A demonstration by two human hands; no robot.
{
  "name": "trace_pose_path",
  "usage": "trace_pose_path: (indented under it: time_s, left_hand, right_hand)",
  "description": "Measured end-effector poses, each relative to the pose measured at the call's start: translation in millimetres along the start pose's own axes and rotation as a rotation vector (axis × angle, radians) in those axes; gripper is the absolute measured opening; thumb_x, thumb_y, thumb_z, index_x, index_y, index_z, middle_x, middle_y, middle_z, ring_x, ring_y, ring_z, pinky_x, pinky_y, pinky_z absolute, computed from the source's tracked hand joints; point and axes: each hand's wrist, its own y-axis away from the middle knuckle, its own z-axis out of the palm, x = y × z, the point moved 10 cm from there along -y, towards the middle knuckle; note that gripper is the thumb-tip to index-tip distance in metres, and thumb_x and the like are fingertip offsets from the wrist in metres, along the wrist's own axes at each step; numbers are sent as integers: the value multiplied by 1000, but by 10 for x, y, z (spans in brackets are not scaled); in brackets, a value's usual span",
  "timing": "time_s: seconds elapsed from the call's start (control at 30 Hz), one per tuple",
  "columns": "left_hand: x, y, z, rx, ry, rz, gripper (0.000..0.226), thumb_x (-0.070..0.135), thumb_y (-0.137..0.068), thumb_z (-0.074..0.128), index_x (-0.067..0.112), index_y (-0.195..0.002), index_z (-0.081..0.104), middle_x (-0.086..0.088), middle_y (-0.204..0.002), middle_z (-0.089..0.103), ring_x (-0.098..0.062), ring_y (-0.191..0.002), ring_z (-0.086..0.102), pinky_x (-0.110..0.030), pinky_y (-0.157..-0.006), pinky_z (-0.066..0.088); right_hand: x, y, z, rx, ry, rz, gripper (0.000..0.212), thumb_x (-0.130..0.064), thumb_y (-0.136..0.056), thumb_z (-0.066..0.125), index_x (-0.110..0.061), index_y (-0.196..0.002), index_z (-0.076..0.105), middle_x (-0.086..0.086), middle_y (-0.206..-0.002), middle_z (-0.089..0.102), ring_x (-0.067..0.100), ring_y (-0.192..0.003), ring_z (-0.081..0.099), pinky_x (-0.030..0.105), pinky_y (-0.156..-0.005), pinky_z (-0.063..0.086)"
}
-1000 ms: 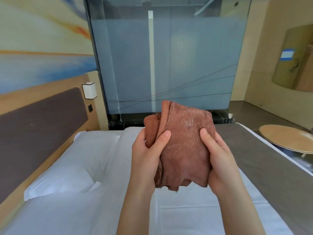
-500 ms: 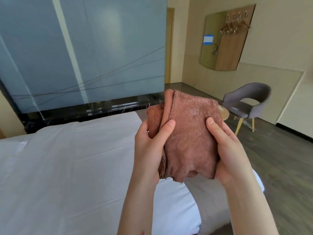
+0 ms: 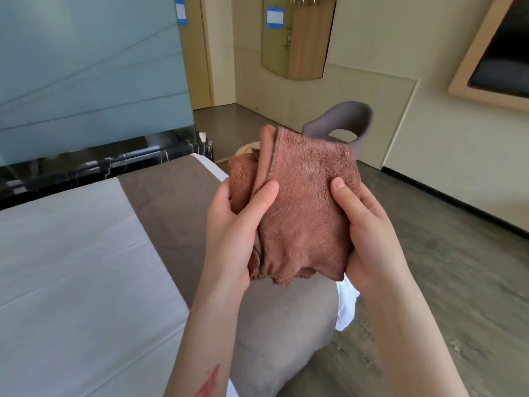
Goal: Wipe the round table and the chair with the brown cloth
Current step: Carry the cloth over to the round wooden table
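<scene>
I hold the folded brown cloth (image 3: pixel 303 207) up in front of me with both hands. My left hand (image 3: pixel 234 233) grips its left folds with the thumb on the front. My right hand (image 3: pixel 369 233) holds its right edge, thumb pressed on the face. Behind the cloth stands the grey chair (image 3: pixel 349 118) with a curved back, its seat hidden. A sliver of the round wooden table (image 3: pixel 245 148) shows just left of the cloth's top; the rest is hidden.
A bed (image 3: pixel 71 267) with white sheets and a grey-brown runner fills the left and lower middle, its corner under my hands. A frosted glass partition (image 3: pixel 91 67) on a black ledge stands behind it. Grey wood floor (image 3: pixel 458 267) lies to the right, with a framed screen (image 3: pixel 498 53) on the wall.
The view has swung right, from the bed's head and glass wall to the bed's foot corner, floor and chair. Both hands keep the same hold on the cloth.
</scene>
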Motion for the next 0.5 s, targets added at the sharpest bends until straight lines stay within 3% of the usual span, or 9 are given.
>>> trace_pose_path:
  time_s: [0.23, 0.5]
  left_hand:
    - [-702, -860, 1090, -64, 9, -69, 35, 24, -72, 71, 20, -106, 65, 2, -99, 74, -13, -92, 70, -27, -72, 57]
    - [-1363, -1633, 2206, -37, -36, -35, 23, 26, -72, 70, 32, -94, 68, 9, -96, 74, -11, -90, 70, -27, -71, 58]
  right_hand:
    - [-303, -1096, -914, 41, -15, -10, 13, -22, -88, 56, -22, -96, 67, -5, -87, 76, 11, -83, 71, 25, -61, 56]
    - [-572, -2287, -1846, -65, -64, 40, 15, -24, -88, 56, -24, -100, 66, -5, -93, 76, 12, -88, 70, 25, -66, 56]
